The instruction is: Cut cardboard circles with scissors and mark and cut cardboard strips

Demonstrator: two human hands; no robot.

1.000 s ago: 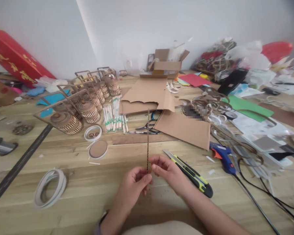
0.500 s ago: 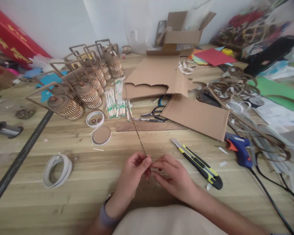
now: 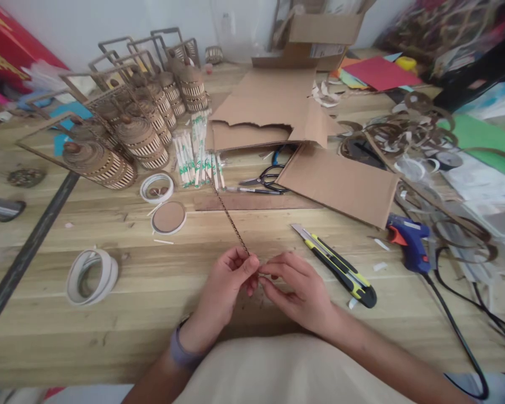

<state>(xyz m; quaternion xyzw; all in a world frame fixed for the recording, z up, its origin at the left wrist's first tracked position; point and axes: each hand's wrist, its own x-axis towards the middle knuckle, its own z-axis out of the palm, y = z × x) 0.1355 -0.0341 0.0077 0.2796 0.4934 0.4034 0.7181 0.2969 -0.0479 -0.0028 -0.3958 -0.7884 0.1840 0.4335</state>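
My left hand (image 3: pixel 231 278) is closed, pinching a thin dark cord with a speckled, braided look (image 3: pixel 231 221) between thumb and fingers. From there the cord runs up and away to the left, its far end reaching the paper-wrapped sticks (image 3: pixel 196 154). My right hand (image 3: pixel 297 283) is beside the left, its thumb and fingertips drawn together close to the left thumb. What lies between the right fingertips is hidden or too small to make out. A yellow and black utility knife (image 3: pixel 336 266) rests to the right of my right hand, blade out.
Several woven lanterns with square handles (image 3: pixel 143 137) stand at the back left. White rings (image 3: pixel 91 276) and a cardboard disc (image 3: pixel 168 217) lie left. Scissors (image 3: pixel 267 180) and cut cardboard (image 3: pixel 340 182) are ahead. A blue glue gun (image 3: pixel 412 241) with its cable is on the right.
The view has tilted down a little, so the table items sit higher in the picture. Both hands keep nearly the same pose, with the cord still in the left.
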